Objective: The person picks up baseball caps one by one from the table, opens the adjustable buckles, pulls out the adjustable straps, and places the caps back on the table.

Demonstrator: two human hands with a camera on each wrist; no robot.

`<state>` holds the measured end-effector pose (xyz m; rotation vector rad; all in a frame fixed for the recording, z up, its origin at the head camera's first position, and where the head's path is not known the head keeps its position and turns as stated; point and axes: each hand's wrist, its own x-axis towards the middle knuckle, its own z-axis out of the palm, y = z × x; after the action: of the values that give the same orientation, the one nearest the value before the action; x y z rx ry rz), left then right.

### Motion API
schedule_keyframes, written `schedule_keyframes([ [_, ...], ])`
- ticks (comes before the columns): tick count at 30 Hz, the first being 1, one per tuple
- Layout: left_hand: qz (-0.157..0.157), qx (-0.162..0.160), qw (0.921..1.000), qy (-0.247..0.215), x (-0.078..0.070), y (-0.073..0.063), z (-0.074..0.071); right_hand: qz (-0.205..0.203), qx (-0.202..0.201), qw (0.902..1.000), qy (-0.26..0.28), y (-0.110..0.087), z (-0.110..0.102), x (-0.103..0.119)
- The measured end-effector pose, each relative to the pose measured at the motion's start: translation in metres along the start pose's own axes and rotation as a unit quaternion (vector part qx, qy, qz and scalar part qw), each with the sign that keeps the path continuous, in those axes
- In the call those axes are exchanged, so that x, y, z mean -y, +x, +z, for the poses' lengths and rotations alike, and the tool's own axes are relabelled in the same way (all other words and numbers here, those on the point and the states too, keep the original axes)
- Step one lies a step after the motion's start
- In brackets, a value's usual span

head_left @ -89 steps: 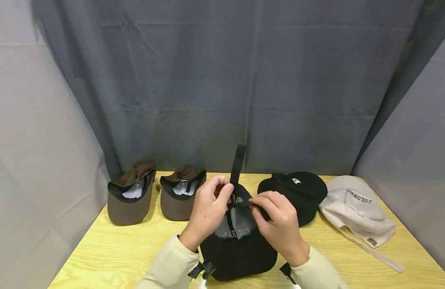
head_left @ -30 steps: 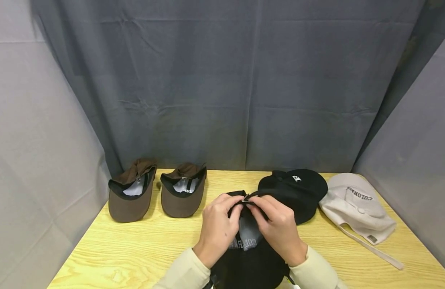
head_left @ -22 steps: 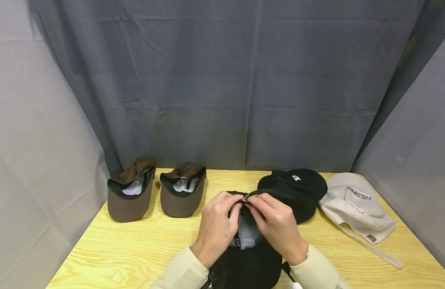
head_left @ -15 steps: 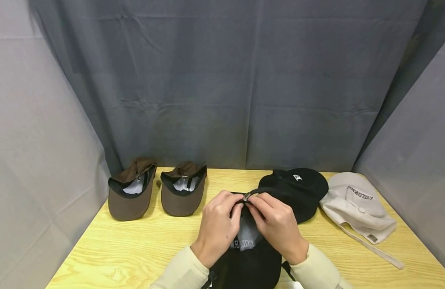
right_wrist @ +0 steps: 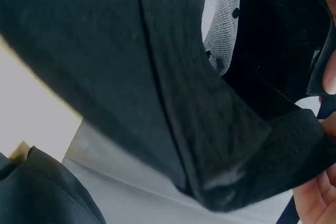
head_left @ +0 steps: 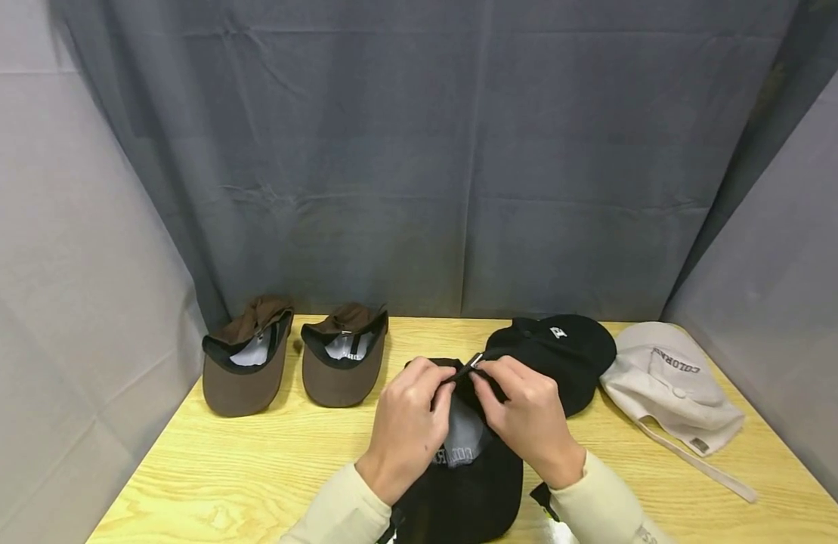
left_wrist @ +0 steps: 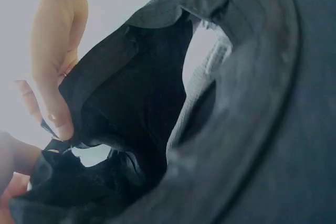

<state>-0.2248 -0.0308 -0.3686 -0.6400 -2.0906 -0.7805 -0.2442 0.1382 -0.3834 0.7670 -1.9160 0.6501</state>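
Observation:
Between my two hands is a black baseball cap (head_left: 469, 491), its brim toward me and its opening facing up. Pale lining with reversed lettering shows inside it. My left hand (head_left: 406, 427) pinches the black back strap (head_left: 462, 373) between thumb and forefinger. A small metal buckle (head_left: 476, 360) sits on the strap, right at the fingertips of my right hand (head_left: 530, 412), which pinches the strap there. In the left wrist view, the cap's dark inside (left_wrist: 142, 87) fills the middle. The right wrist view shows the cap's band (right_wrist: 173, 77) up close.
Two brown caps (head_left: 243, 389) lie upturned at the back left of the wooden table (head_left: 269, 468). Another black cap (head_left: 568, 359) with a white mark is just behind my right hand. A beige cap (head_left: 677, 378) with a loose strap (head_left: 704, 466) lies at the right.
The strap end that stood upright 3 s ago now runs between my hands. Both hands came together at the buckle; since half a second ago the right hand and buckle shifted slightly right, baring more strap.

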Motion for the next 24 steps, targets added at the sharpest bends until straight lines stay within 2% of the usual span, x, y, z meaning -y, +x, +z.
schedule_keyframes([
  [6,-0.001,0.001,1.0000,0.000,0.0009,-0.0006,0.0015,-0.005,-0.012,0.9999,0.004,0.0001,-0.0007,-0.0004],
  [13,-0.005,0.006,0.9999,-0.009,-0.0002,-0.0004,0.0020,-0.021,-0.045,0.9987,0.005,0.0024,0.0002,0.0036],
  [24,0.010,-0.032,0.9994,0.004,0.0006,0.0005,0.0040,-0.039,-0.059,0.9975,0.003,0.0039,0.0024,0.0074],
])
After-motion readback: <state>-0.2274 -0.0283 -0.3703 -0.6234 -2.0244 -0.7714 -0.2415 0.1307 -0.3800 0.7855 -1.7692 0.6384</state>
